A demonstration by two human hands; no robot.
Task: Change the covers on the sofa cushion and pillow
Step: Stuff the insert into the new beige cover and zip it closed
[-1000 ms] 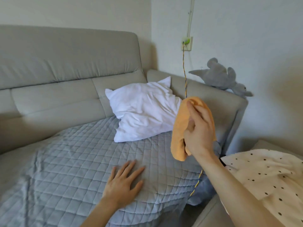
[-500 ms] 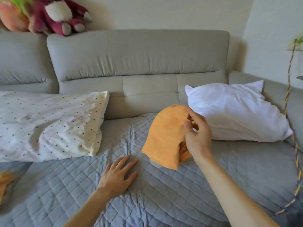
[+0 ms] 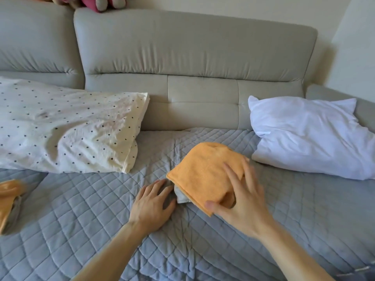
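A folded orange cover (image 3: 203, 175) with a grey underside lies on the grey quilted sofa cover (image 3: 81, 220), in the middle of the seat. My right hand (image 3: 241, 201) is on top of it, fingers spread over the cloth and thumb at its near edge, gripping it. My left hand (image 3: 152, 205) rests flat on the quilt just left of it, fingertips at the grey edge. A cream pillow with dark dots (image 3: 67, 128) lies at the left. A bare white pillow (image 3: 310, 136) leans in the right corner.
Another orange and grey cloth (image 3: 10, 197) lies crumpled at the far left edge. Plush toys (image 3: 101, 3) sit on top of the grey sofa backrest (image 3: 192, 49). The sofa armrest is behind the white pillow.
My view swung left from the sofa's right corner to its middle. My right hand lowered the orange cover from the air onto the quilt. My left hand stayed flat on the seat.
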